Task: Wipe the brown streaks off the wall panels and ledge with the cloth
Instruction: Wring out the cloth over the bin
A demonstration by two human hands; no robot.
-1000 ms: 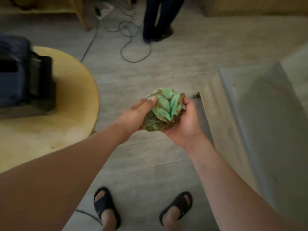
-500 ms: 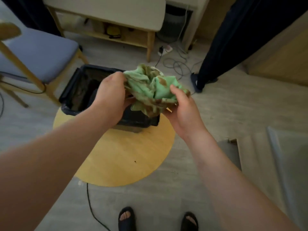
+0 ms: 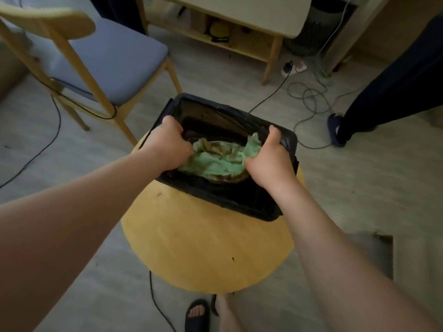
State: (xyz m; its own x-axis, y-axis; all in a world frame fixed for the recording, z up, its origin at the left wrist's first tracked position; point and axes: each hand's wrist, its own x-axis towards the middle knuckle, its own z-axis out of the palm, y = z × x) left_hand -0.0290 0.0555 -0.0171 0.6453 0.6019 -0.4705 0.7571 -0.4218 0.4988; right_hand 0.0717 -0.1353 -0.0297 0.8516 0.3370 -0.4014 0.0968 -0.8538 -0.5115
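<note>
The left hand (image 3: 167,146) and right hand (image 3: 269,161) each clamp curled fingers on one end of the stained cloth (image 3: 215,161), held low inside the bin (image 3: 230,200) at the table (image 3: 203,248)'s far edge, probably so grime drops there.

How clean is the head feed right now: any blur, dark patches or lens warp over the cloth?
Head view: dim, flat light, no glare; the cloth, left hand and right hand read fairly sharp; the black bin swallows detail inside; the chair back at top left is smeared; wide-angle stretch swells the forearms.
</note>
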